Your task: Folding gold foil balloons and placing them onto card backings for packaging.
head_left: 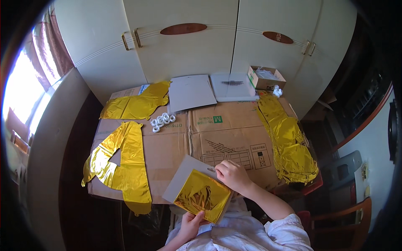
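Gold foil (202, 194) on a grey card (177, 180) was grasped by the left grip (192, 224) at the table's (167, 169) near edge; whether the card's right edge was pinched by the right grip (233, 176) could not be told.

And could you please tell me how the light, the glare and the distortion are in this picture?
Head view: window burnt out to white at left; head view: strong glare on the gold foil with the triangular hole, dark patchy reflections on the folded gold foil; head view: cabinet lines bend, corners black.
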{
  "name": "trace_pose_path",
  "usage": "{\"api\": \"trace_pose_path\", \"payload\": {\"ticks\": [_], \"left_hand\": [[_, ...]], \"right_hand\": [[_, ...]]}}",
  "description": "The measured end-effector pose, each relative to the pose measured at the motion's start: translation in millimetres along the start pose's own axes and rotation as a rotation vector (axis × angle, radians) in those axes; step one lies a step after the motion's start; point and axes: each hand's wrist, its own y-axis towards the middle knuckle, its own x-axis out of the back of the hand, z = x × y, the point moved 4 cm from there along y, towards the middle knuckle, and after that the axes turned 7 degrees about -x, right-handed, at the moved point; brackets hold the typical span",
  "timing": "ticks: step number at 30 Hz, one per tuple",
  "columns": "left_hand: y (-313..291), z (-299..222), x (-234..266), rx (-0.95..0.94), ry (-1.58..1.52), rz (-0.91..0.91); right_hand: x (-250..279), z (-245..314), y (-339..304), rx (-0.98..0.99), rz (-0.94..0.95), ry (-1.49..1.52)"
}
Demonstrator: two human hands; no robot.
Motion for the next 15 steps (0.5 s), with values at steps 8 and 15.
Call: {"api": "trace_pose_path", "payload": {"ticks": [8, 15], "left_hand": [[1, 3, -2, 0.042, -0.116, -0.011], [-1, 8, -4, 0.091, -0.174, -0.015]], "right_hand": [[5, 26, -8, 0.063, 0.06, -0.091], [5, 38, -13, 0.095, 0.103, -0.175]]}}
